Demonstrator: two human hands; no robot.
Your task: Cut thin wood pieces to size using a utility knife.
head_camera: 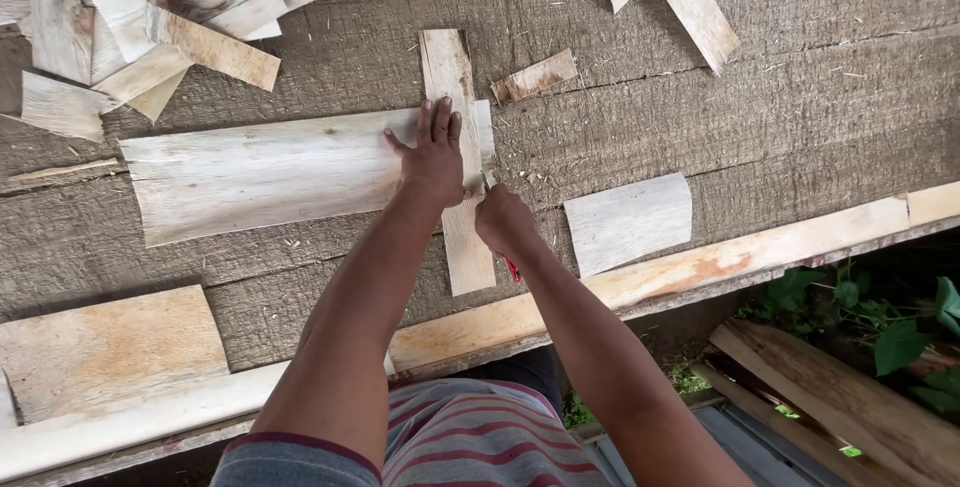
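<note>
My left hand (pixel 434 159) lies flat, fingers spread, on a narrow upright wooden strip (pixel 447 67) that crosses a wide thin wooden sheet (pixel 260 175) on the workbench. It presses the strip down onto the sheet. My right hand (pixel 503 222) is closed around a small red-handled tool (pixel 512 269), a knife or a pen, whose tip touches the right edge of the strip beside my left thumb. The tool's tip is mostly hidden by my fingers.
A cut sheet piece (pixel 628 221) lies right of my hands. Wood offcuts (pixel 150 27) pile at the far left, a small scrap (pixel 535 77) behind the strip, a plywood slab (pixel 105 347) near left. The bench's front rail (pixel 700 272) borders planks and plants (pixel 880 347) below.
</note>
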